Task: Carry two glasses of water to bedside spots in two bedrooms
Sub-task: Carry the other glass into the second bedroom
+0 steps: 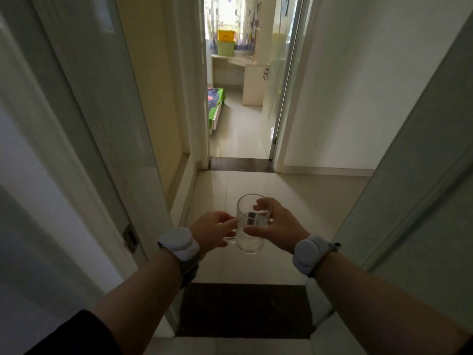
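My left hand and right hand both grip 1 clear handled water glass, undelivered I judge, the green-covered bed well ahead.

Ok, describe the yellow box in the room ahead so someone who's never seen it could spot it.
Look past the open door at the hallway's end to the pale desk below the patterned curtain. Two boxes are stacked at its left end; the yellow box is the upper one, resting on a pale green box.
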Demonstrator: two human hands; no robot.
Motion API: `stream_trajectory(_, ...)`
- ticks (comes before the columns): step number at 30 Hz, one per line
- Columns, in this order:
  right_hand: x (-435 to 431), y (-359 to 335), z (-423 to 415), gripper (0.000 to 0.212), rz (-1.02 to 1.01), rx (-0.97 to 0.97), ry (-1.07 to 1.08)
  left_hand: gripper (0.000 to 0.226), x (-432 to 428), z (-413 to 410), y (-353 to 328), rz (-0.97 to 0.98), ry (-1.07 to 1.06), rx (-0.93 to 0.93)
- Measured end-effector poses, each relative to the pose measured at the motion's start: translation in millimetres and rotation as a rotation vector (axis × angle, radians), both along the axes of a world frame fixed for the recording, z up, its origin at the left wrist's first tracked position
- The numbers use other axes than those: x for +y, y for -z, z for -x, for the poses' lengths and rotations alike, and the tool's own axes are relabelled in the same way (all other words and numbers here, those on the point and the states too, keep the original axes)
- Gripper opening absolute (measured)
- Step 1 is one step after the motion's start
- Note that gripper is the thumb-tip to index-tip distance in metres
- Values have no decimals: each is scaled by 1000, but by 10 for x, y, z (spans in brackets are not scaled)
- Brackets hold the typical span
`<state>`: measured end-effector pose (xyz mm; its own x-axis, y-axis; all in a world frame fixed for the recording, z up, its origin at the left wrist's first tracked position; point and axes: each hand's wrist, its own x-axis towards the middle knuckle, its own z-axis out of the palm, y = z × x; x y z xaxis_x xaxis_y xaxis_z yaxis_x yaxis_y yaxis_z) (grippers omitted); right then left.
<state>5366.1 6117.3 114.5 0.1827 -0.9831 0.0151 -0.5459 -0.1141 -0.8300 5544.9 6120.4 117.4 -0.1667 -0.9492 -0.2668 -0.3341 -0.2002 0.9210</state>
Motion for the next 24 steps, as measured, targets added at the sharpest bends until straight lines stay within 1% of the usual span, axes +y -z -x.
stream_trajectory(7, -982, -14, 101, 74, 12, -41, 33, 13, -1039, 96, -51, 21, 10, -14)
stream_trajectory(13, -1892, 106, 398, 76, 17, -61, 11, 16, -1884, 391, 11, 41, -11, -41)
stream_trajectory(18, -2803, 113, 726, 77, 28, -91, -39, 17, -2666, 731, -40, 49, -71, -31)
stream_trajectory(24, -3835, 78, 868, 76, 21, -81, -143, 19, -3524, 893, -6, 23, -203, 51)
